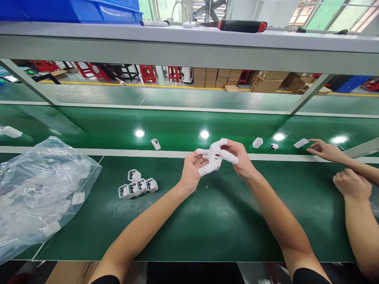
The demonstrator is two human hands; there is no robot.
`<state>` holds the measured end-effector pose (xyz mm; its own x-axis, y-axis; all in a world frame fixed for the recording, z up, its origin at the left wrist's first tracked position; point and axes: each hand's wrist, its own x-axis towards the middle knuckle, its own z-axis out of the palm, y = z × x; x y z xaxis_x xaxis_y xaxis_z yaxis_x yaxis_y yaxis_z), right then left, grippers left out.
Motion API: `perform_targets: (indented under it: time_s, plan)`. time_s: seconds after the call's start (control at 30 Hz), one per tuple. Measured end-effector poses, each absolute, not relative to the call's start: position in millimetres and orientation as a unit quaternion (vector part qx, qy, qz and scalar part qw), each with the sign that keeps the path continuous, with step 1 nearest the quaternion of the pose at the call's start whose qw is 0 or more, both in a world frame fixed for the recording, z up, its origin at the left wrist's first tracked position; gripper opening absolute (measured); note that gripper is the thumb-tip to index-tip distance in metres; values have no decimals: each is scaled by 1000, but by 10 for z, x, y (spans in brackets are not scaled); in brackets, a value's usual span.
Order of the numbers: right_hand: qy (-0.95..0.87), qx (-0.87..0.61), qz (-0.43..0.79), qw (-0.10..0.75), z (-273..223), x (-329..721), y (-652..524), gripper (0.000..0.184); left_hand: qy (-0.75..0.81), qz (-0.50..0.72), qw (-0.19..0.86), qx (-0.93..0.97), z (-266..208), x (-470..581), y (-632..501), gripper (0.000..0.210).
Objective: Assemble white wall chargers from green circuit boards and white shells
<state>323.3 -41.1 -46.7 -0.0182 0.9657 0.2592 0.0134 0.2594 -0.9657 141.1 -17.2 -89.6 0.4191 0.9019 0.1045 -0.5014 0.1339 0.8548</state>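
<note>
Both hands meet over the middle of the bench, white cots covering some of the fingertips. Between them is a small white charger housing (217,156) with dark slots in the face toward me. My left hand (192,169) pinches it from the left and below. My right hand (239,158) is closed on it from the right and above; the fingers hide much of the housing. To the left, several open white housings (134,188) with circuit boards inside stand grouped on the green bench (177,232).
A clear plastic bag (44,197) of white parts lies left. Along the green belt (177,126) are an open housing (155,144), a white shell (257,142), a circuit board (274,146) and a white piece (301,143) at a co-worker's hand (325,150). A shelf (177,49) spans above.
</note>
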Motion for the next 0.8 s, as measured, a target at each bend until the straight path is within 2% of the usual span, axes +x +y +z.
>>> perform_targets:
  time_s: [0.1,0.23,0.4,0.5,0.63,0.7,0.8]
  plan:
    - [-590,-432,436,524,-465,3250,-421,42,242,480,717,443,-896,1387,-147,53]
    - [-611,-435,442,492,-511,3297,-399,41,261,477,714,442,-909,1375,-139,54]
    - [-645,-415,398,504,-559,3358,-372,39,219,487,704,468,-981,1395,-89,56]
    - [-698,-411,238,536,-559,3361,-410,43,189,506,688,486,-1000,1366,18,65]
    - [-764,-386,-51,515,-607,3343,-432,63,169,521,658,517,-946,1241,171,60]
    - [-778,-374,-118,491,-652,3330,-407,66,155,507,628,570,-899,1168,208,53]
    - [-786,-364,-150,476,-711,3303,-367,68,147,473,602,626,-840,1094,217,58]
